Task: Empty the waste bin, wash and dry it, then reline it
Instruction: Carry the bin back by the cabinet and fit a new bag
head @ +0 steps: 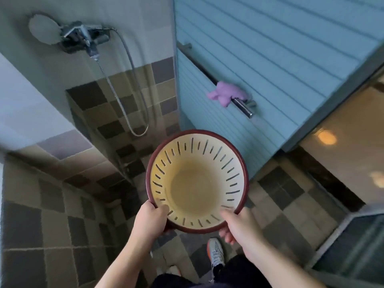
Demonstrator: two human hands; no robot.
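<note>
I look straight down into a round cream waste bin [197, 181] with a dark red rim and narrow slots in its wall. Nothing lies inside it and it has no liner. My left hand [150, 218] grips the rim at the near left, thumb inside the bin. My right hand [239, 225] grips the rim at the near right, thumb inside and fingers underneath. The bin hangs upright above the tiled floor.
A shower mixer [83, 37] with a hose [126, 80] and a round shower head [44, 28] hangs on the wall at the upper left. A purple cloth [225, 93] is draped on the rail [243, 108] of the blue door. My shoe [216, 252] stands on checkered tiles.
</note>
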